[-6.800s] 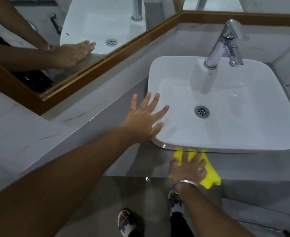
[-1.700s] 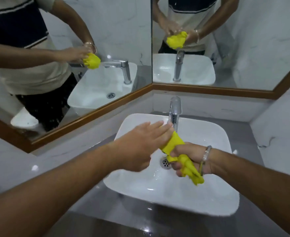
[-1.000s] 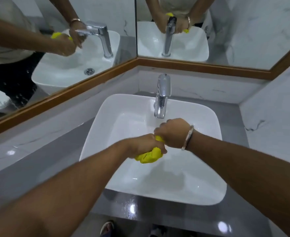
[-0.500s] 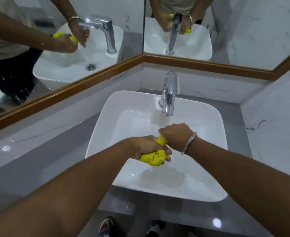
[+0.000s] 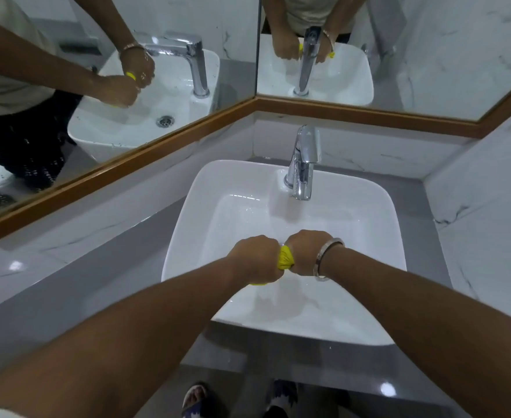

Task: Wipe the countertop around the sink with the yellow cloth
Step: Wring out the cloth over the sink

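Observation:
The yellow cloth [image 5: 286, 258] is bunched into a tight twist, and only a small part shows between my two fists. My left hand [image 5: 255, 258] and my right hand [image 5: 307, 251] are both clenched on it, knuckle to knuckle, above the basin of the white sink [image 5: 188, 212]. A metal bangle sits on my right wrist. The grey countertop [image 5: 97, 282] runs around the sink on the left, right and front.
A chrome tap [image 5: 304, 164] stands at the back of the sink. Wood-framed mirrors [image 5: 145, 152] line the corner walls behind. A white marble wall [image 5: 483, 230] closes in the right side. My sandalled feet [image 5: 197, 398] show below the counter edge.
The cloth went from wiping the front counter to being held over the basin. Over the last second my fists have closed together, so less cloth shows.

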